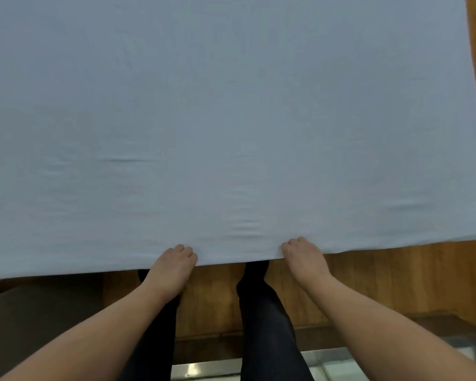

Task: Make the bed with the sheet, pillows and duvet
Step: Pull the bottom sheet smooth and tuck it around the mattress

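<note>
Across the upper frame: a pale blue-grey sheet (231,119) spreads wide and nearly flat, filling most of the view, with only faint creases near its lower edge
Sheet edge: the near hem runs left to right across the lower third, sloping slightly up toward the right, and the right side edge curves down past the wooden floor (396,284)
Left hand (173,264): its grip is clamped on the near hem, fingers curled over the top of the cloth with knuckles showing; the thumb is hidden under the fabric
Right hand (304,257): its grip is likewise clamped on the near hem, fingers curled over the cloth edge, thumb out of sight
Sheet relative to the grip: the cloth stretches away and outward from both hands, the hem passing straight through them; the stretch of hem between the two hands is taut and level
Spacing of hands: well apart, set either side of the middle of the hem, both forearms reaching forward from the lower corners
Below the hem: legs in dark trousers (267,325) stand on the wooden floor between the forearms
Lower left: a dark grey surface, too dim to identify
Bottom edge: a shiny metal and glass strip (327,364) lies by the feet
</note>
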Demonstrator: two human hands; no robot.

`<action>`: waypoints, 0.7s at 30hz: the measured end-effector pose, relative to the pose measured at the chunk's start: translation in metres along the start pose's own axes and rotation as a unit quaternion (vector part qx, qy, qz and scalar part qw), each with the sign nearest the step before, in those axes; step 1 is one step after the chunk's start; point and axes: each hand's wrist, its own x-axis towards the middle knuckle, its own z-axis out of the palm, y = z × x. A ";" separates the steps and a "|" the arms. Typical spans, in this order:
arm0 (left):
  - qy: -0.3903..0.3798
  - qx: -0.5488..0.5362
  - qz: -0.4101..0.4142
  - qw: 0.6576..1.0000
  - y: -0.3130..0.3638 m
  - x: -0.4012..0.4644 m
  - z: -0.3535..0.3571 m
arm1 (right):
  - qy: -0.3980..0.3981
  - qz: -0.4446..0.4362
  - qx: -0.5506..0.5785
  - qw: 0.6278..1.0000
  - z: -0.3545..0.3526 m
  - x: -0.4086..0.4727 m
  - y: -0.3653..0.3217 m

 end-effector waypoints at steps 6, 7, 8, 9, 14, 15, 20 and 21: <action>0.031 -0.010 -0.049 0.998 -0.054 -0.035 0.011 | -0.017 -0.028 0.027 0.999 -0.011 0.010 -0.054; 0.033 -0.009 -0.058 0.998 -0.067 -0.043 0.014 | -0.017 -0.043 0.032 0.998 -0.013 0.016 -0.070; 0.034 -0.006 -0.068 0.997 -0.079 -0.050 0.016 | -0.012 -0.053 0.038 0.998 -0.015 0.022 -0.087; 0.032 0.000 -0.079 0.996 -0.091 -0.056 0.017 | -0.009 -0.058 0.044 0.997 -0.017 0.029 -0.104; 0.036 0.051 -0.069 0.996 -0.139 -0.074 0.024 | -0.034 -0.089 0.013 0.995 -0.019 0.053 -0.174; 0.036 0.055 -0.059 0.996 -0.145 -0.076 0.026 | -0.037 -0.091 0.007 0.995 -0.018 0.054 -0.183; 0.040 0.042 0.002 0.998 -0.160 -0.079 0.030 | 0.019 -0.084 -0.029 0.996 -0.018 0.060 -0.199; 0.035 0.044 0.015 0.998 -0.161 -0.078 0.029 | 0.017 -0.091 -0.037 0.995 -0.017 0.060 -0.198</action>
